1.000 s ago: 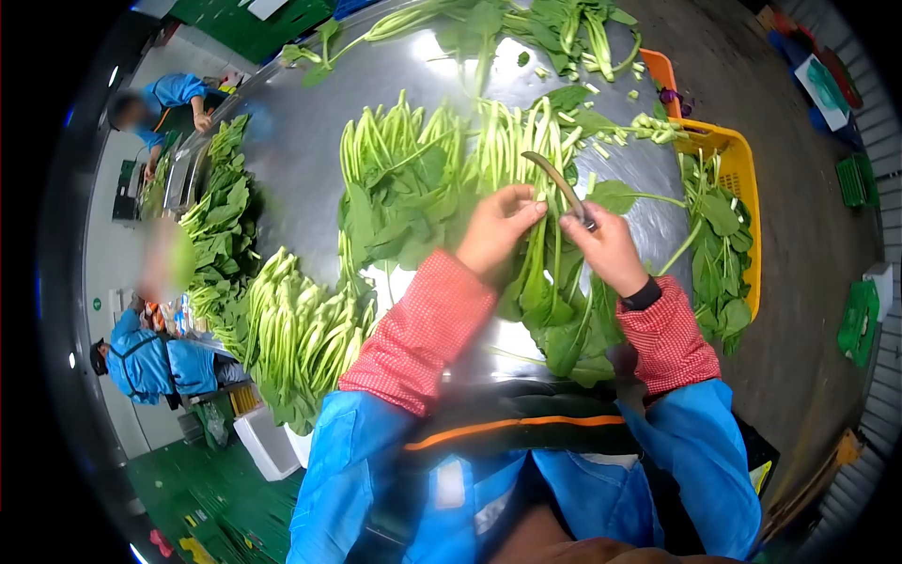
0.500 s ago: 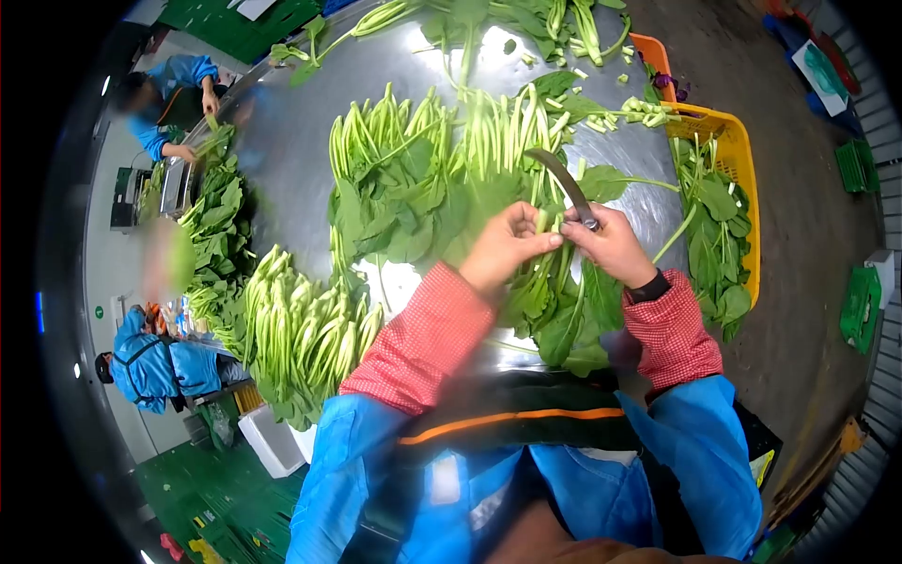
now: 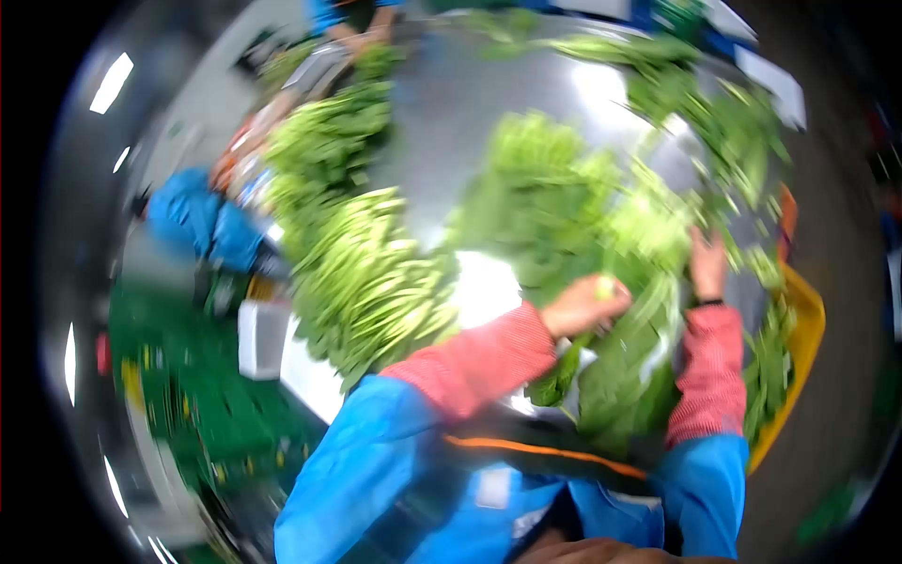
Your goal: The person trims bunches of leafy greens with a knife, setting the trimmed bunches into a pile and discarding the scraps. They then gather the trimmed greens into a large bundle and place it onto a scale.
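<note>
My left hand (image 3: 590, 305) is closed around the pale stem end of a leafy green, whose leaves hang below it. To its right, my right hand (image 3: 707, 263) reaches forward beside the cut stems on the metal table (image 3: 437, 103); motion blurs its fingers, and no knife can be made out in it. In front of both hands lies a bunch of leafy greens (image 3: 540, 202), stems pointing away from me. Broad green leaves (image 3: 625, 376) spread between my forearms.
A pile of leafy greens (image 3: 371, 282) lines the left edge of the table, and more greens (image 3: 723, 122) lie at the far right. A yellow crate (image 3: 806, 324) with leaves stands at the right. Another person's hands (image 3: 362, 38) are at the far left. Green crates (image 3: 207, 395) sit lower left.
The view has swung, so the table appears shifted right and lower. My right hand has moved away from my left, forward and right; the curved knife seen in it before no longer shows.
</note>
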The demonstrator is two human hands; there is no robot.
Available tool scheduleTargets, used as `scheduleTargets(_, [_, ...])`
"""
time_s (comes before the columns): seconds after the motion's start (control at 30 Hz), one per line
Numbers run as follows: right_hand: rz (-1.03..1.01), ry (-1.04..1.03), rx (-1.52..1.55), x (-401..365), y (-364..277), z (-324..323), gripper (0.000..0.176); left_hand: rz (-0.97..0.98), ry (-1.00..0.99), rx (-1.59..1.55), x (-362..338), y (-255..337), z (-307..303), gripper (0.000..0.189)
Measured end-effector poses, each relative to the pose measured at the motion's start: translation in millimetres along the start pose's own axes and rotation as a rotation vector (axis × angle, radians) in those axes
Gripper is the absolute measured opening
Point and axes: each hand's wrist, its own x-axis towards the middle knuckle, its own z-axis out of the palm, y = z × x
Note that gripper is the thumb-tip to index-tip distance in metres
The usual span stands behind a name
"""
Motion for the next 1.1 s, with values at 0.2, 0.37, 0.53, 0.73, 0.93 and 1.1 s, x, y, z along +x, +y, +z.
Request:
scheduleTargets(0.2, [0.038,-0.221,-0.222,76.8,44.2,31.0,0.077,0.141,0.081,0.069,7.7,-16.2,-4.1,0.029])
scheduleTargets(0.37, [-0.172,0.023,0.042,67.9,36.3,10.8,0.049,0.113,0.090,-0.058,7.4,-15.6,-8.6,0.027])
scheduleTargets(0.53, [-0.334,0.154,0.379,36.6,-17.8,-66.3,0.029,0.387,0.164,0.154,13.0,-4.9,-7.2,0.027])
scheduleTargets(0.73, [-0.217,0.042,0.491,-34.1,-98.6,-134.2,0.031,0.566,0.127,0.131,-4.9,56.5,17.8,0.028])
scheduleTargets(0.93, [-0.299,0.346,0.584,-73.8,-113.2,-161.1,0.032,0.579,0.153,0.195,-11.1,60.0,27.5,0.023])
scheduleTargets(1.1, [-0.401,0.076,0.488,-75.2,-102.3,-171.7,0.032,0.456,0.165,0.221,-11.1,50.9,22.5,0.022])
